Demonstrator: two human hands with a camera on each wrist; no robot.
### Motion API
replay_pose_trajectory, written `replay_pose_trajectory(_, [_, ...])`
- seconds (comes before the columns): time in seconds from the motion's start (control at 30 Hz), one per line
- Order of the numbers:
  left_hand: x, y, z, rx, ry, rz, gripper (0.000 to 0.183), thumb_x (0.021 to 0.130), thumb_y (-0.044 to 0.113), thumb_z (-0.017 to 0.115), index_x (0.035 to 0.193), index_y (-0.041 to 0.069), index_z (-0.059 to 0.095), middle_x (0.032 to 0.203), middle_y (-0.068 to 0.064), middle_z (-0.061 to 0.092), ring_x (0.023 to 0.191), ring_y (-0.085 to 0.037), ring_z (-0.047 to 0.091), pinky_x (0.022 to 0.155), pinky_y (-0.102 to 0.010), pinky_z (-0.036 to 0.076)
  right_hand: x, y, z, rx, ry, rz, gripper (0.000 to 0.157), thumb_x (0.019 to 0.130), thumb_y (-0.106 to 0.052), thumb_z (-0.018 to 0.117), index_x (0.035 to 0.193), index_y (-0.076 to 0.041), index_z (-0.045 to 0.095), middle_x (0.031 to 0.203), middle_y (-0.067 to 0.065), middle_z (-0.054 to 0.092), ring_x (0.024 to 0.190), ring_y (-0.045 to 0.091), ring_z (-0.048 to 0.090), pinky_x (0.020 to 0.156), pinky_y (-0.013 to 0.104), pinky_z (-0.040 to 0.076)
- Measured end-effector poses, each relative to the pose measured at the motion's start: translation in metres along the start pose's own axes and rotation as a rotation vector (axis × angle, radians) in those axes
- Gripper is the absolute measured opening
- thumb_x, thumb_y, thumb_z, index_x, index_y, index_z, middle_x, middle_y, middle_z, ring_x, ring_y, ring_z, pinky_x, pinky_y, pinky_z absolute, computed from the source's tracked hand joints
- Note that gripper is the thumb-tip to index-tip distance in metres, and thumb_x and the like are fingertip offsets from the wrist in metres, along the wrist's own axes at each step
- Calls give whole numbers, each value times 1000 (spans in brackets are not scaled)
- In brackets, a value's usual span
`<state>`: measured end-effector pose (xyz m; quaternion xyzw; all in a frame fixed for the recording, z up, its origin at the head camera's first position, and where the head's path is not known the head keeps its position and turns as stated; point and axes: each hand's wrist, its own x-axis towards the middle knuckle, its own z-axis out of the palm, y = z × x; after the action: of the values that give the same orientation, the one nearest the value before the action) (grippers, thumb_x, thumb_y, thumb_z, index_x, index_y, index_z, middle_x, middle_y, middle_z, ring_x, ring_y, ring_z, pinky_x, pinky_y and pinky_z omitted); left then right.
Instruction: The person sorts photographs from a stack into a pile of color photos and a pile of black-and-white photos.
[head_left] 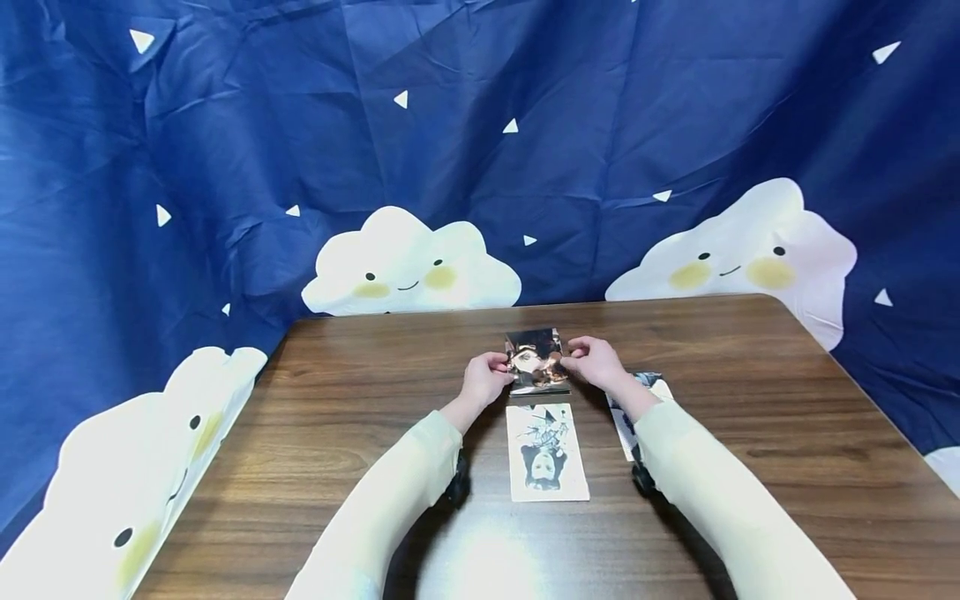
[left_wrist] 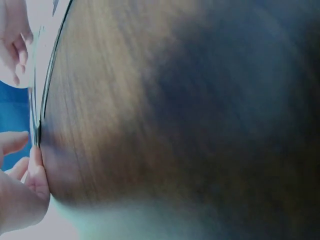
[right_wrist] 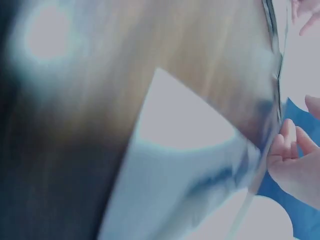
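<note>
In the head view, a dark glossy photo card (head_left: 538, 362) with bright copper-toned reflections lies near the far middle of the table, several thin layers showing at its near edge. My left hand (head_left: 486, 377) is at its left side, thumb and finger pinching the edge; the left wrist view shows those fingertips (left_wrist: 35, 167) close on the thin layers. On the opposite side my right hand (head_left: 595, 362) touches the right edge with a fingertip, fingers apart. Closer to me lies a white card (head_left: 550, 458) with an upside-down black-and-white portrait.
Partly hidden under my right forearm is another pale printed card (head_left: 621, 421), whose white corner (right_wrist: 185, 120) fills much of the right wrist view. The brown wooden table (head_left: 360, 392) ends at a blue cloth backdrop (head_left: 465, 108) with smiling clouds.
</note>
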<state>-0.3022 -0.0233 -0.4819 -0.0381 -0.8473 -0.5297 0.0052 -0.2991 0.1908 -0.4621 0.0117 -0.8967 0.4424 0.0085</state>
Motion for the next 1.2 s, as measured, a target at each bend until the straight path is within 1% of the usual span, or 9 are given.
replay_pose_trajectory(0.17, [-6, 5, 1, -19, 56, 11, 26, 80, -4, 73, 105, -5, 68, 81, -8, 67, 70, -9, 56, 68, -21, 48, -11, 5, -31, 52, 42, -78, 41, 89, -9, 69, 122, 13, 57, 99, 21, 66, 89, 28, 60, 77, 27, 47])
replay_pose_trajectory(0.27, [-13, 9, 4, -48, 67, 17, 28, 81, -4, 71, 109, -6, 66, 84, -8, 68, 71, -9, 56, 69, -21, 48, -25, 12, -52, 60, 53, -119, 42, 89, -8, 69, 122, 13, 56, 100, 22, 66, 87, 23, 60, 72, 21, 46])
replay_pose_trajectory(0.37, [-23, 16, 8, -77, 64, 52, 31, 81, -5, 70, 112, -6, 65, 90, -11, 68, 73, -11, 58, 71, -23, 49, -44, 18, -70, 66, 58, -137, 42, 89, -7, 70, 123, 13, 55, 103, 26, 65, 86, 20, 61, 71, 18, 47])
replay_pose_trajectory(0.53, [-47, 31, 18, -106, -10, 152, 31, 82, -5, 70, 112, -6, 64, 100, -18, 67, 82, -19, 63, 77, -25, 51, -76, 32, -92, 50, 44, -165, 42, 89, -7, 69, 124, 12, 55, 109, 29, 63, 85, 9, 61, 71, 16, 48])
replay_pose_trajectory(0.63, [-62, 41, 27, -144, -76, 170, 32, 82, -5, 70, 113, -6, 63, 110, -20, 65, 88, -21, 64, 80, -25, 52, -93, 41, -103, 40, 34, -190, 42, 89, -5, 68, 124, 13, 54, 111, 31, 62, 83, 0, 60, 71, 14, 48])
replay_pose_trajectory(0.77, [-79, 52, 40, -238, -147, 129, 35, 82, -5, 71, 116, -7, 60, 118, -21, 63, 98, -26, 64, 82, -24, 51, -114, 53, -113, 57, 22, -218, 43, 88, 0, 67, 125, 16, 51, 113, 34, 61, 82, -5, 59, 71, 12, 48])
replay_pose_trajectory(0.9, [-90, 61, 54, -306, -217, 86, 41, 83, -4, 71, 122, -8, 57, 123, -22, 61, 108, -31, 61, 88, -29, 51, -129, 66, -117, 93, 2, -232, 43, 88, 2, 67, 124, 19, 49, 115, 36, 58, 86, -4, 61, 69, 13, 50])
replay_pose_trajectory(1.07, [-103, 69, 72, -283, -293, 41, 50, 82, 1, 74, 128, -5, 54, 129, -19, 59, 115, -29, 58, 97, -33, 46, -141, 80, -116, 91, -41, -233, 45, 88, 3, 67, 123, 21, 47, 116, 39, 56, 90, 6, 65, 74, 11, 47])
replay_pose_trajectory(1.2, [-111, 71, 85, -239, -328, 2, 54, 79, 3, 76, 128, -3, 54, 128, -19, 59, 115, -27, 58, 99, -33, 44, -147, 83, -114, 36, -90, -160, 48, 89, -4, 68, 125, 20, 47, 119, 36, 56, 94, 9, 63, 77, 12, 46])
